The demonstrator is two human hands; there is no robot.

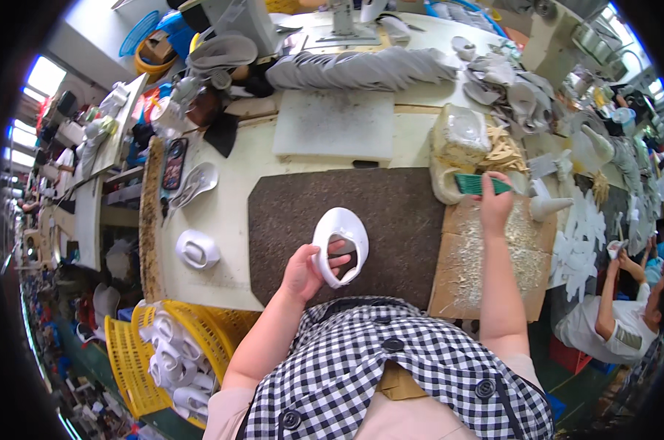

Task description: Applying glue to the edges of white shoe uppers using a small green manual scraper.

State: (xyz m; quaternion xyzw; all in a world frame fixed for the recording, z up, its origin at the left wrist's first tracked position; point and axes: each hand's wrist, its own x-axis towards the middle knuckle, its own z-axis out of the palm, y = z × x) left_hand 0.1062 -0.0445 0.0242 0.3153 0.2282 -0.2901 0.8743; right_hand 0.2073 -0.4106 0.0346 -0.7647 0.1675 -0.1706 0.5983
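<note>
My left hand (pixel 301 274) grips a white shoe upper (pixel 350 224) by its edge, its fingers reaching into the opening. The upper is held above a dark brown mat (pixel 398 213). Over to the right, my right hand (pixel 496 204) pinches a green brush (pixel 468 183), flat and ridged. That brush is at the rim of a crusted, whitish-yellow tub (pixel 443 155); whether its far end touches the tub I cannot tell. Under my right forearm lies a cardboard sheet (pixel 457 253) covered in pale dried specks. Another white upper (pixel 197 249) rests on the table's left side.
A yellow basket (pixel 119 352) full of white uppers stands at lower left. A phone (pixel 174 163) lies near the table's left edge. Grey pieces (pixel 361 70) are lined up behind a white board (pixel 332 132). Tan strips (pixel 504 150) lie beside the tub. Another person (pixel 611 315) works at right.
</note>
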